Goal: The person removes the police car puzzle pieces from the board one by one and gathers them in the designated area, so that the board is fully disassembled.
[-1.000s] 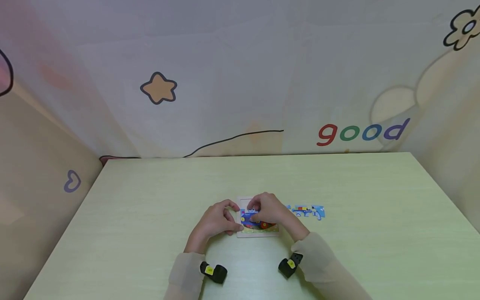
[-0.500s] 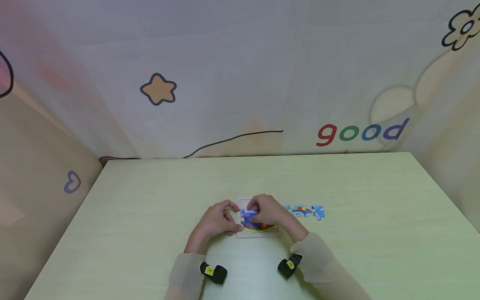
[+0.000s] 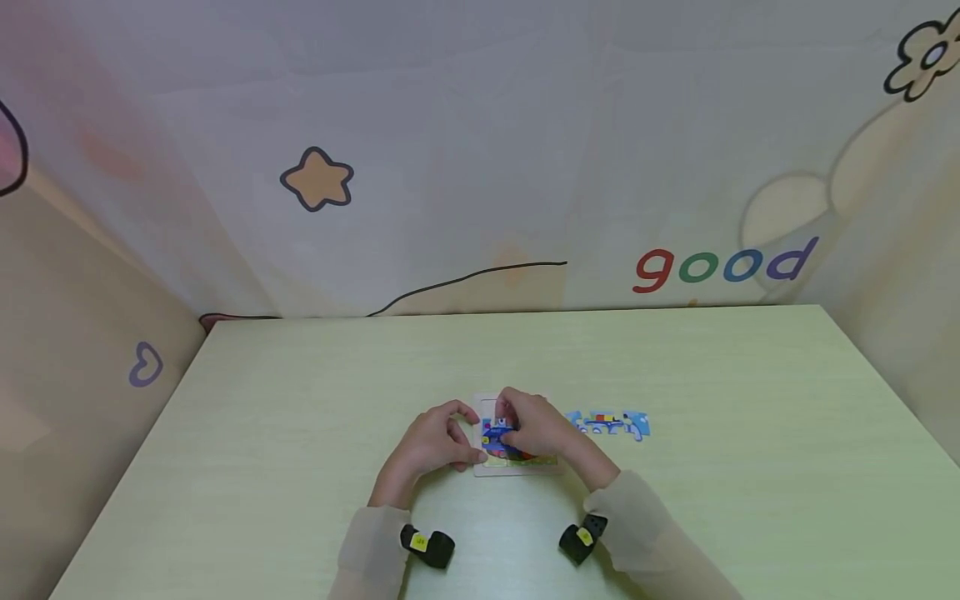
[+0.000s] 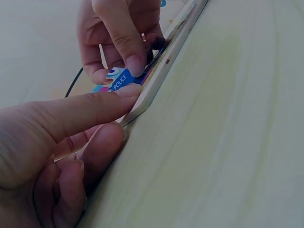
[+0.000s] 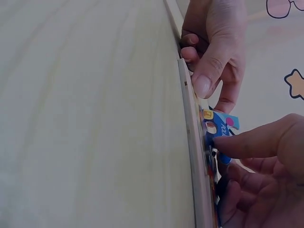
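A small wooden jigsaw board (image 3: 517,470) with a light frame and a colourful vehicle picture lies on the table, partly covered by the hands. My left hand (image 3: 433,440) holds its left edge; in the left wrist view the thumb (image 4: 95,108) lies over the frame's corner with curled fingers below. My right hand (image 3: 536,423) is over the board, pinching a blue jigsaw piece (image 5: 222,124) printed with white POLICE lettering. In both wrist views this piece stands tilted up from the board. The right hand hides much of the picture's right side.
Several loose blue jigsaw pieces (image 3: 617,423) lie on the table (image 3: 750,417) just right of the board. Each wrist wears a black camera (image 3: 429,546). A printed cloth backdrop (image 3: 450,167) rises behind the table.
My right hand has shifted slightly, and the blue piece under it looks more tilted than before. A bit more of the loose pieces shows. The left hand has stayed in place.
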Motion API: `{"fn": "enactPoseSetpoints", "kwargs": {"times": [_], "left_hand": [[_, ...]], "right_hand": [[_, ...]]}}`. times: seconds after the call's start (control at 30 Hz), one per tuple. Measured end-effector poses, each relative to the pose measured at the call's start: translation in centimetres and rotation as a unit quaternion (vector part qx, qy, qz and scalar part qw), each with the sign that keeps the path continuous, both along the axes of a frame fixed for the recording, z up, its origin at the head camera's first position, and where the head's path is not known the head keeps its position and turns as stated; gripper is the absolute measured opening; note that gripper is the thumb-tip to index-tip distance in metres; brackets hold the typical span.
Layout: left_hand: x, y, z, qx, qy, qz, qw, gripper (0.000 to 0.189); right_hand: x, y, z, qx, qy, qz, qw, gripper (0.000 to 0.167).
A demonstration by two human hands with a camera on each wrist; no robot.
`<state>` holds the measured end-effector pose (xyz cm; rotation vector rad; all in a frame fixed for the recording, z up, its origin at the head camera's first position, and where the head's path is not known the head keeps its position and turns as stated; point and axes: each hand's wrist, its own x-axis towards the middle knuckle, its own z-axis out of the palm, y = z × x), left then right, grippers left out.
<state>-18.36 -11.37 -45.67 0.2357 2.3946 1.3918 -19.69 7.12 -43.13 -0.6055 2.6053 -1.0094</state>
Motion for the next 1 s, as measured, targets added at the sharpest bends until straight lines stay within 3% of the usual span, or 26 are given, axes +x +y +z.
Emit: {"fn": "enactPoseSetpoints", "kwargs": {"times": [0.23,0.53,1.0], "left_hand": [[-0.07,-0.01,-0.05,-0.003,-0.002,0.001,1.0000,0.042],[-0.04,0.00,-0.08,0.001,0.000,-0.001,1.0000,0.042],[-0.04,0.13,0.16,-0.021,0.008,0.005,0.9997,0.041]], "right_hand": [[-0.07,0.46,-0.04,-0.037,-0.028,0.009,0.9989,0.009],[-0.10,0.82,0.11,-0.055,-0.035,0.044,0.9969,0.011],[-0.18,0.89,0.12,-0.059,-0.038,0.030,0.9971,0.010]]}}
